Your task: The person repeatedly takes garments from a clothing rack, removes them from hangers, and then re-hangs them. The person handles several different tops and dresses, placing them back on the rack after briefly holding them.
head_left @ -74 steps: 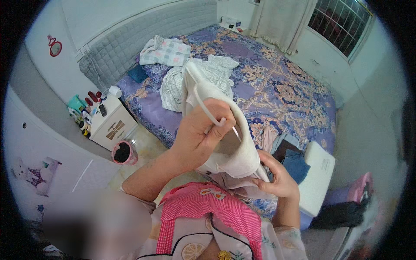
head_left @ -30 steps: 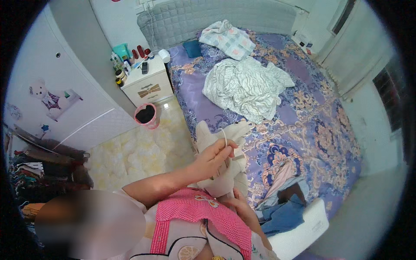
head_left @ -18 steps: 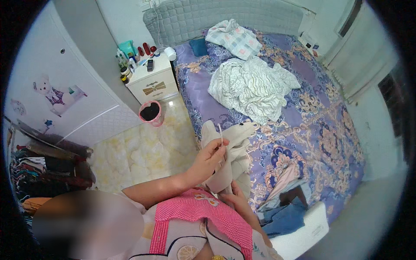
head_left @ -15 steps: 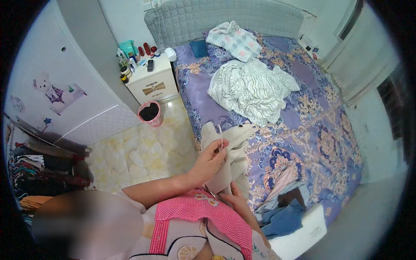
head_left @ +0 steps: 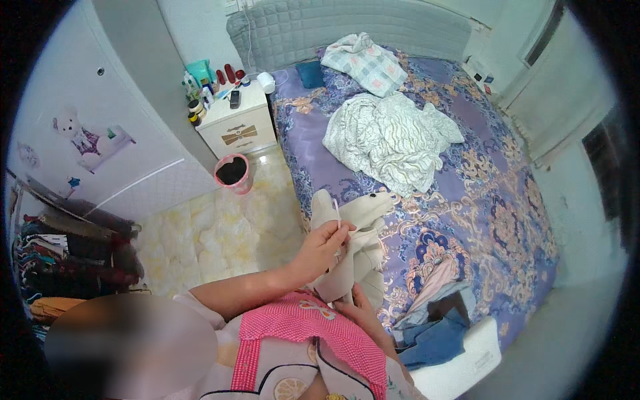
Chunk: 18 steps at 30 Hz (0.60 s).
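Note:
A cream garment (head_left: 365, 259) with a dark round button near its far end lies bunched in front of me, partly over the bed's near-left edge. My left hand (head_left: 325, 245) is closed, pinching a thin white strip (head_left: 337, 213) that sticks up beside the cloth; whether it is a cord or part of a hanger I cannot tell. Lower down, my right hand (head_left: 360, 310) grips the garment's near edge against my pink checked apron (head_left: 287, 320). Some of the right fingers are hidden by the cloth.
The bed (head_left: 497, 193) has a purple patterned sheet and a crumpled white blanket (head_left: 393, 140). Folded clothes (head_left: 437, 337) lie by a white seat (head_left: 477, 357) at right. Left are a pink bin (head_left: 240, 183), a cluttered nightstand (head_left: 233, 123), a wardrobe (head_left: 127, 100) and hung clothes (head_left: 80, 250).
My left hand has shifted slightly down, the thin white strip with it. The garment's folds have moved a little, its button end rightward. My right hand keeps nearly the same place.

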Each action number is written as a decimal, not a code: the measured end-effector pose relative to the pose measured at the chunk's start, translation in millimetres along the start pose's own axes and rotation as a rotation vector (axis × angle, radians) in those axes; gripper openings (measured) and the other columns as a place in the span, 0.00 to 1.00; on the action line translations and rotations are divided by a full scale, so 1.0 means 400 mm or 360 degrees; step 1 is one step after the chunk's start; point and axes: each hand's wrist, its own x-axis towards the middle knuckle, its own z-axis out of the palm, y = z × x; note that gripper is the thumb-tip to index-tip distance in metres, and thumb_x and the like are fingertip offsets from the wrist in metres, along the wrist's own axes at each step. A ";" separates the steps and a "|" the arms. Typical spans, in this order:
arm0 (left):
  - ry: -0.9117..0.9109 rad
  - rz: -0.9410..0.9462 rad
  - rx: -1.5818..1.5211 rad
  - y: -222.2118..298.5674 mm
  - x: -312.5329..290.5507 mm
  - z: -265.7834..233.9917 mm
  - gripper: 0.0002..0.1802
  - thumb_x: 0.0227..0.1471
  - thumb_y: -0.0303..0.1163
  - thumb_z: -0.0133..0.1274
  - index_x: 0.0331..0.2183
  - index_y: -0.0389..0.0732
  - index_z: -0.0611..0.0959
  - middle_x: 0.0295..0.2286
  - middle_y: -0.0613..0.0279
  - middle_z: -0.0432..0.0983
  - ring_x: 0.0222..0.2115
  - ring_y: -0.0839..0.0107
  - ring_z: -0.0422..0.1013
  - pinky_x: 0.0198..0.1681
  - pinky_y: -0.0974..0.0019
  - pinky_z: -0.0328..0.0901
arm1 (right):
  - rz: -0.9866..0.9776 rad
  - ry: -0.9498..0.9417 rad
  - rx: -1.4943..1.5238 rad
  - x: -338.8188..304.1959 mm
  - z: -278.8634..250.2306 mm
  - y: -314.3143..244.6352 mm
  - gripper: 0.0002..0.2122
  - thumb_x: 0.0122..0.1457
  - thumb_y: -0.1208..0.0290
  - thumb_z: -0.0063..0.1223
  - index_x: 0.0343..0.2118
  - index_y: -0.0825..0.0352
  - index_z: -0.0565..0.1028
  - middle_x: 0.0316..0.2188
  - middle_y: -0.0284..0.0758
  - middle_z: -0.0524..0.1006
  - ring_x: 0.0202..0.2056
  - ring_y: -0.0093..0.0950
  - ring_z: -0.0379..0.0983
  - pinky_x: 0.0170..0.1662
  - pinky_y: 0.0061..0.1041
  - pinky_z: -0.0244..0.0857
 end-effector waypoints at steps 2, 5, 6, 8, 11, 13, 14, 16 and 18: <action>0.0042 0.0003 -0.0027 0.004 -0.014 -0.009 0.15 0.59 0.37 0.41 0.40 0.36 0.76 0.29 0.69 0.71 0.31 0.81 0.65 0.38 0.75 0.61 | 0.0015 -0.0018 -0.0065 0.006 0.004 0.004 0.36 0.51 0.70 0.54 0.61 0.66 0.48 0.56 0.41 0.58 0.54 0.31 0.58 0.55 0.27 0.55; 0.0143 -0.0044 -0.0152 0.012 -0.038 -0.027 0.15 0.59 0.37 0.41 0.39 0.37 0.77 0.28 0.69 0.71 0.31 0.80 0.65 0.37 0.74 0.62 | 0.0046 -0.0083 -0.0256 0.029 0.003 0.022 0.37 0.50 0.69 0.55 0.61 0.67 0.47 0.57 0.42 0.57 0.56 0.32 0.57 0.56 0.27 0.53; 0.0179 -0.0023 -0.0171 0.012 -0.047 -0.038 0.15 0.59 0.37 0.41 0.38 0.37 0.77 0.28 0.68 0.71 0.31 0.80 0.65 0.37 0.74 0.62 | 0.0022 -0.0118 -0.0334 0.042 -0.009 0.045 0.37 0.50 0.68 0.56 0.61 0.68 0.47 0.57 0.43 0.56 0.56 0.33 0.56 0.56 0.27 0.52; 0.0263 0.0028 -0.0206 0.021 -0.064 -0.058 0.15 0.59 0.36 0.41 0.37 0.37 0.77 0.27 0.68 0.70 0.30 0.80 0.65 0.37 0.74 0.62 | -0.0064 -0.0165 -0.0522 0.057 -0.011 0.064 0.38 0.50 0.68 0.56 0.60 0.69 0.47 0.57 0.44 0.56 0.57 0.34 0.54 0.57 0.28 0.50; 0.0368 0.0122 -0.0233 0.040 -0.099 -0.093 0.14 0.60 0.36 0.40 0.35 0.36 0.77 0.26 0.68 0.70 0.29 0.80 0.65 0.36 0.74 0.61 | -0.0198 -0.0223 -0.0760 0.074 0.010 0.074 0.39 0.49 0.68 0.57 0.60 0.70 0.47 0.58 0.46 0.55 0.58 0.35 0.52 0.58 0.29 0.48; 0.0391 0.0216 -0.0239 0.052 -0.129 -0.123 0.14 0.60 0.36 0.40 0.34 0.36 0.77 0.25 0.68 0.70 0.29 0.80 0.64 0.35 0.74 0.61 | -0.0223 -0.0291 -0.0829 0.088 0.042 0.072 0.39 0.48 0.69 0.57 0.60 0.70 0.47 0.58 0.47 0.54 0.59 0.36 0.51 0.59 0.30 0.47; 0.0402 0.0236 -0.0243 0.061 -0.146 -0.142 0.14 0.60 0.35 0.40 0.34 0.36 0.77 0.25 0.68 0.69 0.28 0.80 0.64 0.35 0.74 0.61 | -0.0188 -0.0304 -0.0875 0.086 0.070 0.057 0.39 0.47 0.70 0.58 0.60 0.69 0.47 0.58 0.47 0.54 0.59 0.36 0.51 0.59 0.30 0.47; 0.0423 0.0272 -0.0244 0.083 -0.188 -0.185 0.13 0.59 0.35 0.41 0.34 0.37 0.76 0.25 0.69 0.69 0.28 0.81 0.63 0.35 0.75 0.61 | -0.0118 -0.0328 -0.0963 0.074 0.139 0.024 0.40 0.46 0.71 0.58 0.60 0.69 0.48 0.58 0.47 0.53 0.59 0.36 0.50 0.59 0.30 0.46; 0.0449 0.0320 -0.0322 0.101 -0.236 -0.234 0.12 0.59 0.33 0.42 0.34 0.37 0.76 0.25 0.69 0.68 0.27 0.81 0.63 0.35 0.75 0.60 | -0.0177 -0.0405 -0.1070 0.091 0.177 0.042 0.40 0.46 0.71 0.58 0.60 0.68 0.48 0.58 0.47 0.53 0.59 0.36 0.49 0.59 0.30 0.46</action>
